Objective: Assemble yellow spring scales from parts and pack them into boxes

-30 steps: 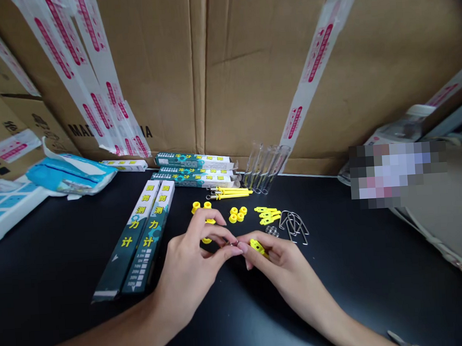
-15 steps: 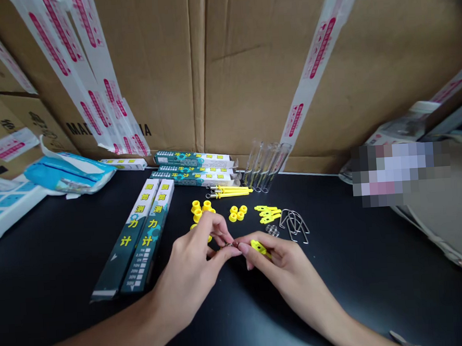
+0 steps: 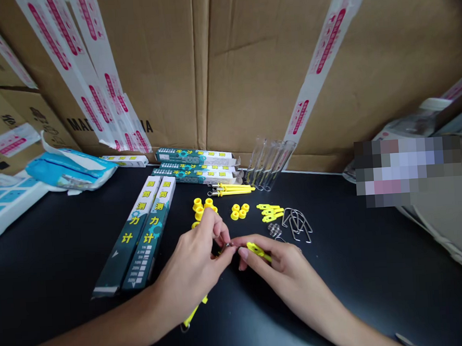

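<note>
My left hand (image 3: 195, 258) is closed, thumb and fingertips pinching a small metal part (image 3: 228, 244). Below its wrist a yellow rod (image 3: 191, 315) with a wire ring shows; whether it joins that metal part is hidden by the hand. My right hand (image 3: 275, 256) is closed around a yellow flat plastic piece (image 3: 256, 250), its fingertips meeting the left ones. Beyond the hands lie yellow collars (image 3: 199, 212), small yellow caps (image 3: 240, 211), more flat yellow pieces (image 3: 271, 212), metal discs or rings (image 3: 274, 230) and bent wire hooks (image 3: 297, 224).
Two long green boxes (image 3: 150, 232) lie at left, with more boxes (image 3: 195, 172) stacked behind. Clear tubes (image 3: 269, 163) lean against the cardboard (image 3: 257, 88), near yellow rods (image 3: 234, 189). A power strip (image 3: 6, 207), blue packet (image 3: 72, 169), bottle (image 3: 411, 123) and bag (image 3: 448, 206) flank the black table.
The yellow rod with its ring now shows below my left wrist. Both hands keep their pinch, with the fingertips shifted slightly left. The view has moved a little.
</note>
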